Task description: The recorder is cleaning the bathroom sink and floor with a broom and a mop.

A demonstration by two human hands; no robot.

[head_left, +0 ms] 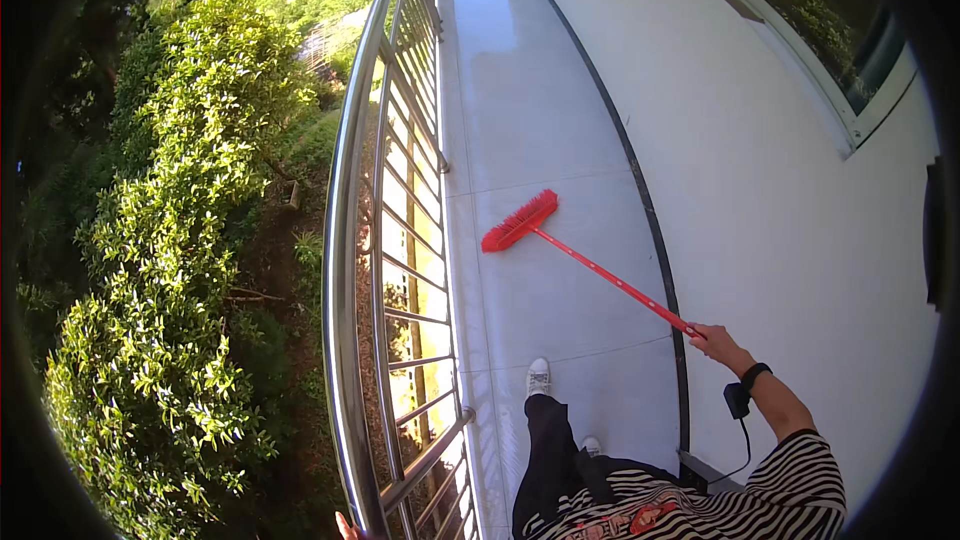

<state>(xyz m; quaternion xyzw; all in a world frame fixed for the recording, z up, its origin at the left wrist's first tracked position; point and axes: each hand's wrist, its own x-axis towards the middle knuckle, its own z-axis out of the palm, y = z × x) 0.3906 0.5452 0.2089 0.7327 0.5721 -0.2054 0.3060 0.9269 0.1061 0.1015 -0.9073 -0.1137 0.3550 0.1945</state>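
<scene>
A long red broom [612, 280] slants across the grey balcony floor. Its bristled head [520, 221] rests on the floor ahead of my feet, angled toward the railing. My right hand [716, 342] is closed around the upper end of the handle, close to the wall. A black band with a small box and cable sits on that wrist. At the lower left edge, only some fingers of my left hand [346, 527] show, on the outer side of the metal handrail [342, 340]; they appear curled around it, and the rest of the hand is out of the picture.
The balcony floor [545, 120] runs ahead as a narrow strip. Metal bars line its left side, with trees [210, 120] and ground below. A white wall [780, 240] with a dark skirting strip and a window [830, 10] bounds the right. My white shoe [539, 377] stands behind the broom.
</scene>
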